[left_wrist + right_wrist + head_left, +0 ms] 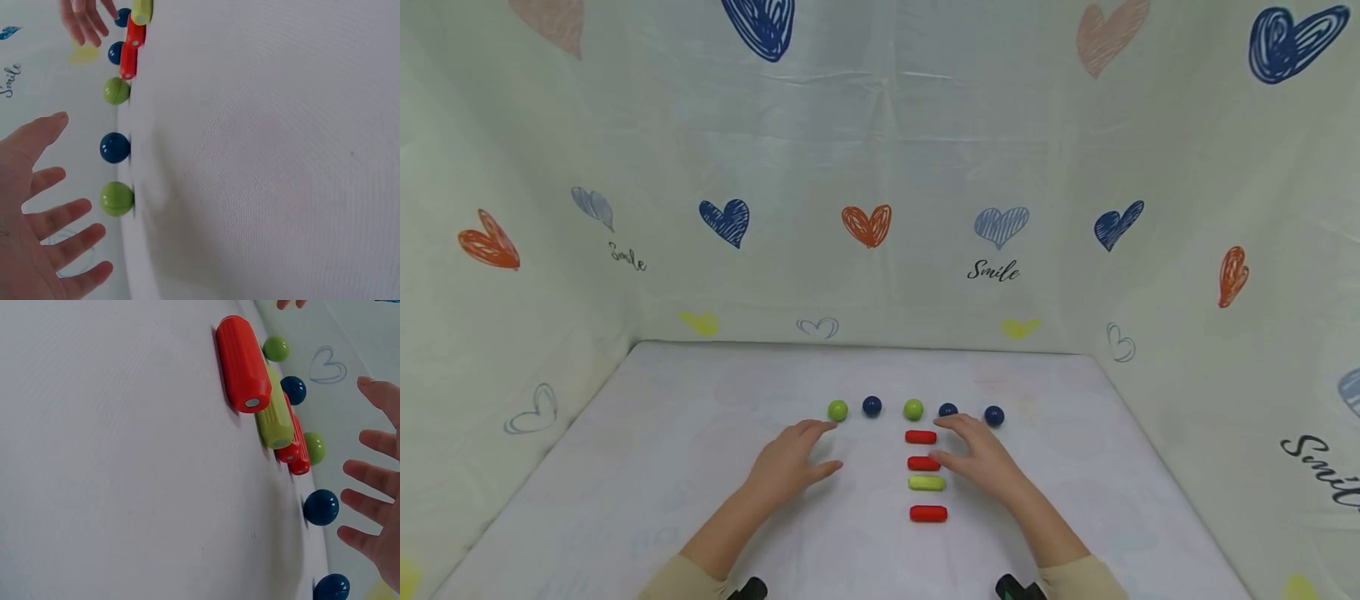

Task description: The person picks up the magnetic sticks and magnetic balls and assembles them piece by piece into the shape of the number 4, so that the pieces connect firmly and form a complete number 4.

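Several balls stand in a row across the table in the head view: a green ball (pixel 837 410), a blue ball (pixel 872 407), a second green ball (pixel 913 409), then two more blue balls (pixel 994 416). Below the middle lies a column of short rods: two red rods (pixel 921 437), a yellow-green rod (pixel 927 483) and another red rod (pixel 928 514) nearest me. My left hand (pixel 790 463), fingers spread, is close to the leftmost green ball and holds nothing. With fingers extended, my right hand (pixel 976 454) hovers by the rods, partly covering one blue ball; its grip is empty.
A white cloth covers the table (pixel 625 475). Behind and at both sides hangs a pale curtain (pixel 880 142) printed with hearts. Silvery discs show on the rod ends in the right wrist view.
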`<state>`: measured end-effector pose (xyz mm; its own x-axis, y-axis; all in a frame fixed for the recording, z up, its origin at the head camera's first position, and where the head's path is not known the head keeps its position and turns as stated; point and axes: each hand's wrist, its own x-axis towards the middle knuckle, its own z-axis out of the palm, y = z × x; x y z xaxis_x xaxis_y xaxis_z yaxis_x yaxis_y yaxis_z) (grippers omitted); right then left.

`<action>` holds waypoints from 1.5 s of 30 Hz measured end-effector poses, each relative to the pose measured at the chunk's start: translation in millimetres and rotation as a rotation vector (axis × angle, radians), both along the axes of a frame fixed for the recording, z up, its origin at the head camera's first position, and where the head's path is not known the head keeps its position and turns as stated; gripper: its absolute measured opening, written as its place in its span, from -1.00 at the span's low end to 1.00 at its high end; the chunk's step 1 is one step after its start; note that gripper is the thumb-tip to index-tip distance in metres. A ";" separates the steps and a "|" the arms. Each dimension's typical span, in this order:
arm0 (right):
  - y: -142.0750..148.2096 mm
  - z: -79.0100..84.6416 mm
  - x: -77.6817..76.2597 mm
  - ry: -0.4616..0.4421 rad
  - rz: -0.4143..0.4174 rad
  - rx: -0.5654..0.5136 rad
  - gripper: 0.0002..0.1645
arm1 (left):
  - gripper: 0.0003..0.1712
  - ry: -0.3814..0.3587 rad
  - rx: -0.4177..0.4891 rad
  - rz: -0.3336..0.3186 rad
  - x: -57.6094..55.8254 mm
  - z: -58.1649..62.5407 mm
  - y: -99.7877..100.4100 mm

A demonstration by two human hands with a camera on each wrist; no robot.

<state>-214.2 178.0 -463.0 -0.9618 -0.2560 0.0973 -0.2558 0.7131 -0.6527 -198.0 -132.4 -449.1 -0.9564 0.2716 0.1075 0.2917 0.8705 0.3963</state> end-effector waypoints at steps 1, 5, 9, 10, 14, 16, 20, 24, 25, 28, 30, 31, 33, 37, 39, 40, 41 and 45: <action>-1.3 0.1 -0.7 -0.006 -0.003 -0.009 -0.41 | -0.34 -0.006 0.015 0.002 -0.4 0.4 1.5; -7.1 -0.5 -3.7 -0.027 -0.010 -0.044 -0.43 | -0.41 -0.016 0.054 -0.001 -2.0 0.3 7.6; -13.1 -0.9 -6.9 -0.048 -0.016 -0.071 -0.44 | -0.46 -0.028 0.088 -0.008 -3.4 -0.1 13.5; -14.5 -1.0 -7.9 -0.055 -0.019 -0.072 -0.44 | -0.48 -0.031 0.097 -0.007 -3.7 0.1 15.0; -19.0 -2.2 -11.5 -0.076 -0.039 -0.065 -0.44 | -0.52 -0.040 0.111 0.003 -4.4 0.7 21.0; -20.9 -2.9 -13.4 -0.082 -0.050 -0.054 -0.44 | -0.53 -0.049 0.115 0.005 -5.2 0.6 24.2; -24.5 -4.5 -17.2 -0.086 -0.064 -0.040 -0.47 | -0.54 -0.080 0.128 0.004 -8.1 -2.1 31.0; -27.9 -5.7 -21.1 -0.087 -0.054 -0.029 -0.50 | -0.54 -0.104 0.137 0.000 -10.8 -5.2 38.3; -28.5 -6.0 -22.1 -0.089 -0.051 -0.025 -0.50 | -0.55 -0.107 0.140 -0.003 -11.3 -5.8 40.1; -29.9 -6.4 -24.7 -0.102 -0.041 -0.017 -0.52 | -0.56 -0.115 0.142 -0.013 -12.3 -7.5 44.8; -30.3 -6.8 -26.4 -0.118 -0.041 -0.014 -0.53 | -0.56 -0.119 0.148 -0.021 -12.4 -8.3 47.9; -30.6 -7.2 -27.2 -0.124 -0.043 -0.012 -0.53 | -0.57 -0.119 0.149 -0.026 -12.5 -8.9 49.4; -31.3 -7.9 -28.7 -0.135 -0.044 -0.013 -0.55 | -0.57 -0.124 0.155 -0.031 -12.0 -9.6 52.6; -33.0 -8.4 -30.7 -0.154 -0.036 -0.018 -0.57 | -0.57 -0.134 0.160 -0.032 -11.6 -11.9 58.7; -33.5 -8.2 -31.3 -0.160 -0.034 -0.022 -0.57 | -0.57 -0.140 0.158 -0.033 -11.3 -13.0 61.6; -33.7 -8.3 -31.6 -0.162 -0.034 -0.023 -0.58 | -0.56 -0.140 0.157 -0.036 -11.3 -13.5 62.9; -33.7 -8.4 -31.8 -0.164 -0.035 -0.025 -0.58 | -0.56 -0.138 0.157 -0.042 -11.2 -13.6 64.0; -33.7 -9.5 -33.3 -0.165 -0.037 -0.031 -0.61 | -0.57 -0.127 0.151 -0.056 -12.0 -16.2 68.3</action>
